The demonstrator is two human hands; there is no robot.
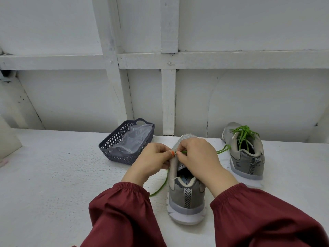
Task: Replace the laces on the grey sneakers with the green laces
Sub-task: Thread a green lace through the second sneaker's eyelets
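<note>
Dark-red sleeves (124,211) frame the grey sneaker (186,198), which stands heel toward the camera, its long axis running straight away toward the wall. Above its eyelets both hands curl inward: the left hand (151,161) pinches the sneaker's eyelet edge, and the right hand (199,157) pinches the green lace (161,186), which trails off the sneaker's left side. Right of it, farther back, stands the second sneaker (247,161), pointing the same way.

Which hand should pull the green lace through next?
Probably the right hand: it pinches the green lace over the near sneaker, while the left hand seems to steady that shoe's edge.
</note>
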